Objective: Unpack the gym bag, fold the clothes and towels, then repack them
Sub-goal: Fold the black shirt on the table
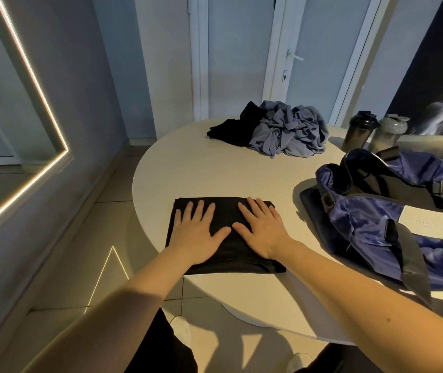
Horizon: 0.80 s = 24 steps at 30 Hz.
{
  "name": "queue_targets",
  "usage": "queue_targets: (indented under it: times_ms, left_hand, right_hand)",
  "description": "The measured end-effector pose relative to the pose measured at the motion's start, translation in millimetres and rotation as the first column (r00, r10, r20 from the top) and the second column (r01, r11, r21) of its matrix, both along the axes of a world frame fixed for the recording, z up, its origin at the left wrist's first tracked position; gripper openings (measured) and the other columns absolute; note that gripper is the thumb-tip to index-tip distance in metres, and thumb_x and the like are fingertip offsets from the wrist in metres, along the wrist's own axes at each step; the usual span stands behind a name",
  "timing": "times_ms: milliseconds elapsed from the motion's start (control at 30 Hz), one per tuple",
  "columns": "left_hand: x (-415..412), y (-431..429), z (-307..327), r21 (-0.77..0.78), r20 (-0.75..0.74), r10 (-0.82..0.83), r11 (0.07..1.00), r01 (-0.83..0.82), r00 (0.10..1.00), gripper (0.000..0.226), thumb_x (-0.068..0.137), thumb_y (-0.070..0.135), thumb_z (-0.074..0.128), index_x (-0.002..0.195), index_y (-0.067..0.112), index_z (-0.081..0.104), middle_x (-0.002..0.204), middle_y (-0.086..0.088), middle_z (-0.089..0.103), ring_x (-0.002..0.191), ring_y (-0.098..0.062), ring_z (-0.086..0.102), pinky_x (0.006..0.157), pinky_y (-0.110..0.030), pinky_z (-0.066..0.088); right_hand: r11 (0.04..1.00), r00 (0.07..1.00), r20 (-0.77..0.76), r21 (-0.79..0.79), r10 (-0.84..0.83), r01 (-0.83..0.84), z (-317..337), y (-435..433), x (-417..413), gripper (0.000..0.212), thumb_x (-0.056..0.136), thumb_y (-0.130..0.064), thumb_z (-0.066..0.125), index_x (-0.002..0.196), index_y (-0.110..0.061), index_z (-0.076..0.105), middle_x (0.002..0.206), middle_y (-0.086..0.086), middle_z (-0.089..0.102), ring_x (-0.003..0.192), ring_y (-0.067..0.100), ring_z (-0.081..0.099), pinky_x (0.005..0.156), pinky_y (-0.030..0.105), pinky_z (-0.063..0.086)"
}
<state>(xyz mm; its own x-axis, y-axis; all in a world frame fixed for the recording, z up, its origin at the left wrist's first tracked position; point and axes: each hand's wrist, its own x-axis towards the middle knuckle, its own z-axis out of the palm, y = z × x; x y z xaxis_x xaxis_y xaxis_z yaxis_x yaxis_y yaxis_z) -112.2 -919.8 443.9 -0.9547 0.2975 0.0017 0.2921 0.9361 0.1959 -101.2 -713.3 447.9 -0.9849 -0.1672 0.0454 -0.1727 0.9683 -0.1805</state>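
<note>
**Pressing down a completed fold.** Both hands lay flat with fingers straight and spread on the folded black garment [228, 211]. The left hand [196, 232] covered its left half and the right hand [260, 230] its right, thumbs nearly meeting; neither gripped anything. The garment lay at the near edge of the round pale surface [201, 168], its left side reaching the rim.

The step would probably go best with pressure run from the thumbs outward, flattening trapped air and setting the creases. Edges kept square would give a compact packet for repacking, and a push toward the rim risked sliding it off.

The blue gym bag [376, 211] lay open just right of the right hand. Well ahead of the fingertips sat a crumpled grey-blue pile [287, 133], a black item [231, 127] touching its left side, neither yet folded. Two shaker bottles [360, 130] stood beyond the bag.

The room showed a white door [293, 56], a light-edged mirror [34, 84] far left of the left hand, and a tiled floor [123, 211].
</note>
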Motion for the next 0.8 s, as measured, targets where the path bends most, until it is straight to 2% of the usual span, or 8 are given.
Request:
queue_targets:
  times_ms: [233,400,467,533,600,700,733,800]
  left_hand:
    - [-9.1,-2.9,-1.1,-0.115,0.017,-0.04,0.992,0.042,0.999,0.086,0.091,0.08,0.007,0.161,0.033,-0.008,0.17,0.0,-0.01,0.156,-0.026,-0.014,0.126,-0.052,-0.005]
    - [-32.5,-9.6,10.0,-0.14,0.073,-0.171,0.974,0.18,0.983,0.083,0.092,0.079,0.013,0.161,0.037,-0.007,0.17,0.005,-0.01,0.156,-0.019,-0.014,0.126,-0.048,-0.007]
    - [-35.6,-5.5,20.7,-0.19,0.082,-0.196,0.96,0.208,0.977,0.077,0.098,0.072,0.021,0.161,0.036,-0.005,0.17,0.003,-0.009,0.155,-0.018,-0.014,0.126,-0.048,-0.009]
    - [-28.5,3.2,31.1,-0.195,-0.01,-0.231,0.955,0.224,0.973,0.07,0.105,0.053,0.034,0.163,0.032,0.002,0.171,-0.001,-0.003,0.156,-0.019,-0.009,0.126,-0.046,-0.009]
    - [-11.0,16.9,37.0,-0.127,-0.092,-0.279,0.955,0.267,0.956,0.065,0.106,0.039,0.038,0.163,0.026,0.01,0.171,-0.001,0.005,0.156,-0.017,-0.002,0.127,-0.043,-0.005]
    - [19.8,36.4,31.8,-0.049,-0.031,-0.334,0.942,0.333,0.942,0.066,0.106,0.053,0.028,0.163,0.024,0.01,0.17,0.001,0.001,0.156,-0.015,-0.007,0.128,-0.043,-0.001]
    - [27.6,40.2,27.2,-0.069,0.003,-0.343,0.937,0.342,0.939,0.069,0.105,0.059,0.023,0.163,0.024,0.006,0.17,0.002,-0.003,0.156,-0.015,-0.011,0.128,-0.044,-0.001]
    - [34.8,42.1,17.2,-0.133,0.013,-0.352,0.927,0.351,0.936,0.074,0.103,0.064,0.017,0.163,0.024,0.0,0.17,0.001,-0.009,0.155,-0.016,-0.016,0.128,-0.044,-0.002]
  right_hand:
    - [0.999,0.999,0.017,0.009,-0.042,0.041,-7.5,0.3,-1.6,0.074,0.097,-0.072,0.008,0.161,-0.036,0.007,0.17,-0.004,0.0,0.156,0.018,-0.008,0.126,0.044,-0.004]
    - [0.978,0.978,0.025,-0.027,-0.208,0.209,-7.5,-13.8,19.5,0.07,0.1,-0.066,0.009,0.162,-0.031,0.006,0.17,0.001,0.001,0.156,0.024,-0.007,0.125,0.048,-0.002]
    - [0.972,0.971,0.054,0.012,-0.234,0.234,-3.0,-14.5,37.7,0.071,0.101,-0.065,0.008,0.162,-0.03,0.004,0.17,0.002,-0.001,0.156,0.027,-0.005,0.124,0.048,0.004]
    - [0.97,0.967,0.093,0.08,-0.235,0.228,5.4,-10.7,57.5,0.072,0.099,-0.068,0.007,0.161,-0.032,0.003,0.17,0.002,0.001,0.154,0.029,0.002,0.121,0.05,0.013]
    - [0.965,0.97,0.071,0.139,-0.232,0.221,14.2,-5.4,73.0,0.072,0.098,-0.07,0.007,0.16,-0.034,0.012,0.166,0.004,0.017,0.148,0.031,0.019,0.114,0.05,0.022]
    - [0.971,0.974,-0.094,0.109,-0.204,0.214,22.7,7.2,77.6,0.062,0.102,-0.062,0.013,0.149,-0.034,0.042,0.141,0.002,0.048,0.127,0.026,0.04,0.1,0.044,0.031]
    - [0.982,0.974,-0.135,0.029,-0.179,0.185,23.4,12.9,75.6,0.057,0.103,-0.058,0.018,0.147,-0.034,0.046,0.139,0.0,0.049,0.127,0.024,0.04,0.101,0.043,0.03]
    - [0.992,0.985,-0.155,-0.109,-0.073,0.057,21.1,24.4,69.8,0.056,0.104,-0.052,0.023,0.151,-0.032,0.042,0.156,-0.001,0.037,0.143,0.021,0.028,0.112,0.041,0.024]
